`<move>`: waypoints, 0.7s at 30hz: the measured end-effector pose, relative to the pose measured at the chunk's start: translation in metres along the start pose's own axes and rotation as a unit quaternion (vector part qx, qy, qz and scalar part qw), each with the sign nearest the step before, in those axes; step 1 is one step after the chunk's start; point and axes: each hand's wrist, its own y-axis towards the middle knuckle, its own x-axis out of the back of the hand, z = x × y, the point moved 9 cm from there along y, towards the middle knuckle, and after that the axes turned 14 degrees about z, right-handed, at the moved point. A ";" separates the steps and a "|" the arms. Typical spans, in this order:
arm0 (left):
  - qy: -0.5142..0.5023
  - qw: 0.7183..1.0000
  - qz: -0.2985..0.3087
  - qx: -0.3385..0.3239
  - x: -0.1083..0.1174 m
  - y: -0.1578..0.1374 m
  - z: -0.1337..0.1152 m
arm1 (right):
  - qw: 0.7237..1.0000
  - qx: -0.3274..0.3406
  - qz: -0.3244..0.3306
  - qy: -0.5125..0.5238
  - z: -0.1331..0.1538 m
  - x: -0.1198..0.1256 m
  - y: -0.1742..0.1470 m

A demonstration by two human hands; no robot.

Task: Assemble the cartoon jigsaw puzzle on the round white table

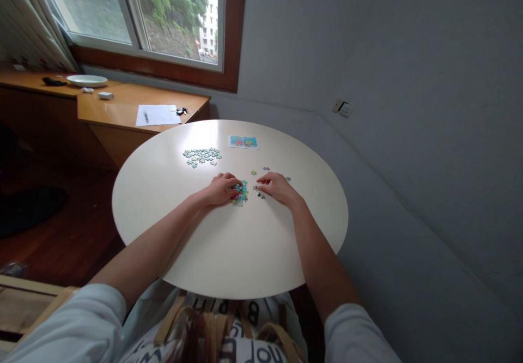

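Half-open left hand (223,188) touches puzzle (240,195); right hand (278,187) beside piece (255,188)

The left hand (222,188) hides part of the joined puzzle pieces (240,197), and whether the right hand (279,188) grips the loose piece (255,188) at its fingertips is too small to tell. The picture card's (243,143) finer print is blurred. The top edge cuts off the window (171,14) and curtain (30,17), the bottom edge the dark lettering (265,353).
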 end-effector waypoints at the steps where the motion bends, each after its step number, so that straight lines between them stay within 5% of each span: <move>1: -0.001 1.000 0.002 0.000 0.000 0.000 0.000 | 1.000 -0.002 0.003 -0.008 -0.001 -0.001 0.000; 21: -0.033 0.998 0.054 -0.004 0.004 -0.012 -0.013 | 0.999 -0.024 0.032 -0.017 -0.001 -0.006 0.001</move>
